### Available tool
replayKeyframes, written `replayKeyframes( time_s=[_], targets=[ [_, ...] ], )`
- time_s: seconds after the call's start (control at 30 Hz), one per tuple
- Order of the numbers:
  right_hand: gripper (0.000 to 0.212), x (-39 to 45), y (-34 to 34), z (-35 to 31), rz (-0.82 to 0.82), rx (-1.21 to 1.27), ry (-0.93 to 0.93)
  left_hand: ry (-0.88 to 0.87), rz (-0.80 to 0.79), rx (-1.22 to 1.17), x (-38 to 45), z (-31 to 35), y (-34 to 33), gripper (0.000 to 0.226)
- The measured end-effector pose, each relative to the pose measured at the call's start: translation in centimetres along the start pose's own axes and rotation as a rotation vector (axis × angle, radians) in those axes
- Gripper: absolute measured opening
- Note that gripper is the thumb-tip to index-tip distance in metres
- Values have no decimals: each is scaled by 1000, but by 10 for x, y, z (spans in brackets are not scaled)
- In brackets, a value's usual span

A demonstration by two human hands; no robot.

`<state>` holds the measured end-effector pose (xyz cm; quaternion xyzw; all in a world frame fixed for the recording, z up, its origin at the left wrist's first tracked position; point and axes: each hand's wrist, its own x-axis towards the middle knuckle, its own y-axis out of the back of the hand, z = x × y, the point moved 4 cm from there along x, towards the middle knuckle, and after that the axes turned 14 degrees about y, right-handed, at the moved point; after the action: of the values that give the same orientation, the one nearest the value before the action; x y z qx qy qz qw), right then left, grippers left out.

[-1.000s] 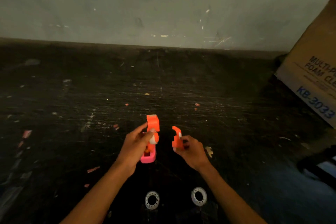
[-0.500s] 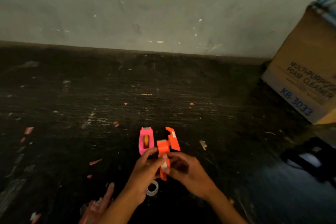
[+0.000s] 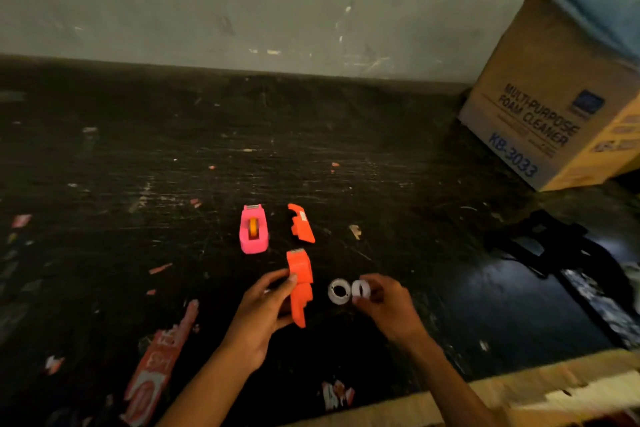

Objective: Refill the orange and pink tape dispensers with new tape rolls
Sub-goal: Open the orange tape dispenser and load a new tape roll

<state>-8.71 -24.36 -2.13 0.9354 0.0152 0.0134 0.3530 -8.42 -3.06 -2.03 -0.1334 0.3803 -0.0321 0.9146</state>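
Your left hand [image 3: 265, 305] is gripping the orange dispenser half [image 3: 300, 284] low on its body, holding it just above the bench [image 3: 346, 149]. Your right hand [image 3: 384, 302] is pinching one tape roll [image 3: 361, 289] at its rim, touching a second roll [image 3: 338, 292] lying beside it. The other orange half [image 3: 300, 222] is lying apart, near the pink dispenser [image 3: 253, 229], which is showing an orange spool inside. These rolls are looking light and slick, probably sticky at the edge, so you are best pinching through the core. The thin plastic shell is likely flexing under a hard squeeze.
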Motion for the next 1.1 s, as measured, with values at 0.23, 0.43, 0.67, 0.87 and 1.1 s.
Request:
replayKeyframes(
  time_s=[0.23, 0.43, 0.67, 0.87, 1.1],
  targets=[
    [44, 28, -17, 32, -266, -398, 21, 41, 60, -74, -7, -3, -4, 19],
    [62, 39, -23, 10, -406, -517, 233, 32, 126, -110, -13, -9, -10, 20],
    [25, 36, -14, -38, -297, 455, 158, -135, 214, -127, -21, 1, -13, 26],
    [30, 28, -3, -67, -346, 767, 189, -188, 248, -69, -18, 10, -20, 24],
    [27, 27, -20, -76, -315, 887, 73, -285, 316, -23, -15, 19, -18, 20]
  ],
)
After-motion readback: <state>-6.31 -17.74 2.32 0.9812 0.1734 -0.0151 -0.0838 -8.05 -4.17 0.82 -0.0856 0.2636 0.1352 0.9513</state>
